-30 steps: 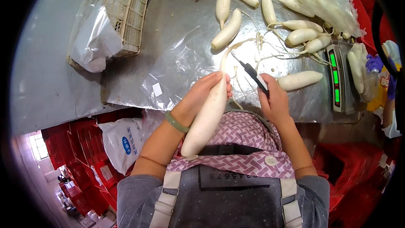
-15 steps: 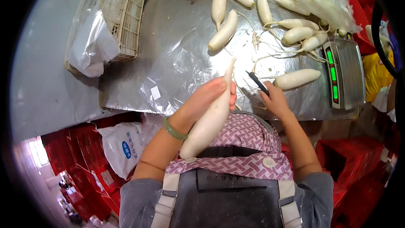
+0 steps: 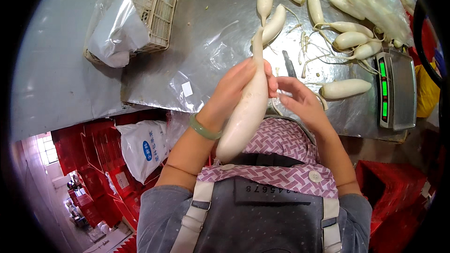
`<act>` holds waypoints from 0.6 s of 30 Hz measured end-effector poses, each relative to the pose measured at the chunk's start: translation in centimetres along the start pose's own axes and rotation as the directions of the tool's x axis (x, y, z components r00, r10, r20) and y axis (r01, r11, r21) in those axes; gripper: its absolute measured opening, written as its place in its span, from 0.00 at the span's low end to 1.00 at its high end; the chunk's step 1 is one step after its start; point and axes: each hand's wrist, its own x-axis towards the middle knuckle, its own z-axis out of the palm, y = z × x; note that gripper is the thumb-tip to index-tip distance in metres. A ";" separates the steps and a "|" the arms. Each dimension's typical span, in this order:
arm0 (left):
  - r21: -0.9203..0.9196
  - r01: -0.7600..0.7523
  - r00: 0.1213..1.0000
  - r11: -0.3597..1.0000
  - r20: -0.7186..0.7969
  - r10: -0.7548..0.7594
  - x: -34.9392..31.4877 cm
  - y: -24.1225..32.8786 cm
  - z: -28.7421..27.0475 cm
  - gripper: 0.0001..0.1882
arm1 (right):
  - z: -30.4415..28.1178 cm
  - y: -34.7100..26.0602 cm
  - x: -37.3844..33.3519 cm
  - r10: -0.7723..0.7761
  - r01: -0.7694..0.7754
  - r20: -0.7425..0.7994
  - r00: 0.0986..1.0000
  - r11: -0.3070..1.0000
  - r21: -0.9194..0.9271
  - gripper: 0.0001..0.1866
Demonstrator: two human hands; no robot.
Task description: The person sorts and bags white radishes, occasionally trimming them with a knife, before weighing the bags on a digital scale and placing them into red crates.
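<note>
A long white daikon radish [image 3: 247, 112] slants across my front, its thin end pointing away from me and its thick end near my apron. Wrapped around its upper part is my left hand [image 3: 240, 82], with a green bangle on the wrist. My right hand [image 3: 300, 99] is beside the radish, fingers parted and curved, holding nothing. Just beyond it, a dark knife [image 3: 288, 64] lies on the metal table [image 3: 206, 42]. Thin cut root tails [image 3: 307, 47] are scattered near the knife. A single daikon [image 3: 346, 89] rests right of my right hand.
Several more daikons [image 3: 350, 40] lie along the far and right parts of the table, partly under clear plastic [image 3: 375, 0]. A scale [image 3: 396, 89] with green lit displays stands at the right. At the far left is a cream plastic crate [image 3: 159, 14] with a bag; red crates [image 3: 389, 187] stand below.
My right hand has let go of the knife, which now lies on the table, and has moved in closer to the held daikon. My left hand still grips it.
</note>
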 end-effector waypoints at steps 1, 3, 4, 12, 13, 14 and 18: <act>-0.017 -0.015 1.000 1.000 0.015 0.015 0.1 0.5 0.6 0.19 | 1.5 -1.6 -0.2 -0.031 0.022 0.065 0.997 0.991 0.132 0.30; -0.025 -0.053 0.998 0.998 0.045 0.054 0.2 1.2 1.5 0.19 | 3.0 -3.4 -0.2 -0.083 0.038 0.138 0.987 0.953 0.302 0.24; -0.016 -0.075 0.995 0.997 0.062 0.076 0.2 1.4 1.9 0.19 | 3.4 -3.9 -0.2 -0.096 0.040 0.148 0.984 0.938 0.343 0.21; 0.236 -0.154 0.987 0.959 0.081 0.139 -0.1 1.6 3.2 0.19 | 4.6 -5.2 0.3 -0.065 0.018 0.093 0.994 0.899 0.437 0.30; 0.242 -0.174 0.984 0.955 0.081 0.159 0.0 1.7 3.0 0.19 | 4.5 -4.8 0.4 -0.103 0.035 0.136 0.985 0.901 0.432 0.33; 0.248 -0.195 0.980 0.949 0.080 0.180 0.1 1.7 2.7 0.19 | 4.1 -3.9 0.6 -0.140 0.051 0.179 0.974 0.902 0.428 0.36; 0.085 -0.227 0.967 0.970 -0.097 0.234 1.3 2.7 0.2 0.17 | 3.1 -2.3 0.2 -0.042 -0.128 0.325 0.945 0.865 0.486 0.43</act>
